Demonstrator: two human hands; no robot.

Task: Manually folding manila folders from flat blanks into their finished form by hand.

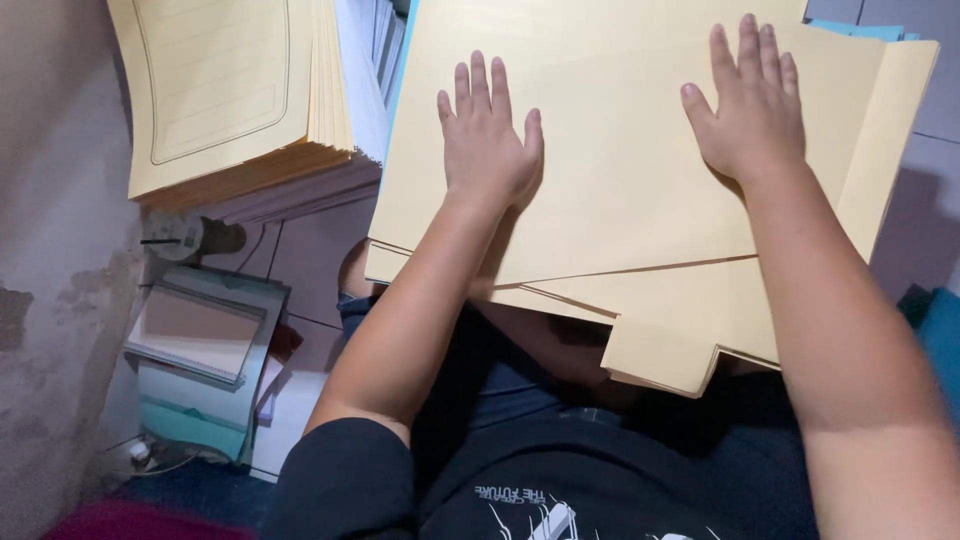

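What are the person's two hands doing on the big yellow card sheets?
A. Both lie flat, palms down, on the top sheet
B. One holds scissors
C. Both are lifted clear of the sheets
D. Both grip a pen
A. The left hand and the right hand both rest with fingers spread flat on the top yellow card sheet; neither holds a tool.
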